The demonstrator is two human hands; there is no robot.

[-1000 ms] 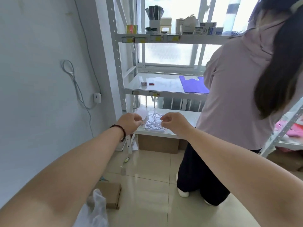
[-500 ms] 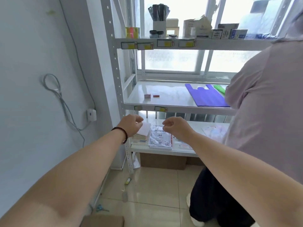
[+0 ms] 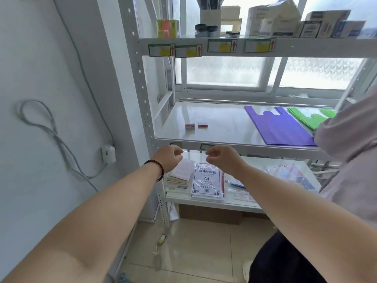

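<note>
My left hand (image 3: 169,158), a dark bead bracelet on its wrist, and my right hand (image 3: 221,159) hover side by side just in front of the middle shelf's edge. Both have curled fingers, and I see nothing held in either. Below them, on the lowest shelf (image 3: 204,202), lies a clear-wrapped pack of A4 paper (image 3: 208,180) with a red-framed label. A stack of thin booklets (image 3: 179,176) lies to its left, partly behind my left wrist. Neither hand touches the pack.
The middle shelf (image 3: 220,137) carries two small red-and-white boxes (image 3: 190,126), a purple bag (image 3: 279,127) and a green bag (image 3: 306,117). Another person (image 3: 350,160) stands close at the right. A cardboard box (image 3: 210,214) sits under the shelving; a cable (image 3: 51,127) hangs on the left wall.
Both hands have come up off the A4 pack, which stays on the lowest shelf. The view has moved closer and upward, and the other person now sits at the right edge.
</note>
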